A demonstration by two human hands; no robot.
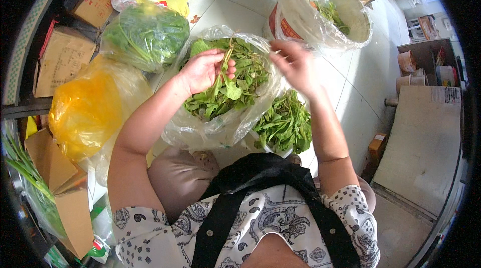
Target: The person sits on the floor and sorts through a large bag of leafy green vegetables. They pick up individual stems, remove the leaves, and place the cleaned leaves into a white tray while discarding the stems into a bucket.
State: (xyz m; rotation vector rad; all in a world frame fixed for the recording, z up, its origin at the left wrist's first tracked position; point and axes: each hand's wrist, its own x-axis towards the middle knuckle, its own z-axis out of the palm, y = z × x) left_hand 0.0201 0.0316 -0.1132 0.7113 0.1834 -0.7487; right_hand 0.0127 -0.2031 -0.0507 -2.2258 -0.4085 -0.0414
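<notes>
My left hand [210, 70] grips a leafy green sprig [230, 86] by its stems, with the stem ends pointing up. It is over an open clear plastic bag [203, 136] filled with leafy greens [248, 68]. My right hand [291, 63] is blurred by motion at the bag's right edge, near the bucket; whether it holds anything is unclear. A separate heap of leafy greens [287, 121] lies below it, right of the bag, partly on something white.
A bucket with a plastic liner [360, 35] holds some plant scraps [332, 16] at the upper right. To the left are a bag of greens [146, 35], a yellow plastic bag [88, 108] and cardboard boxes [65, 59]. A flat panel [421, 147] stands at the right.
</notes>
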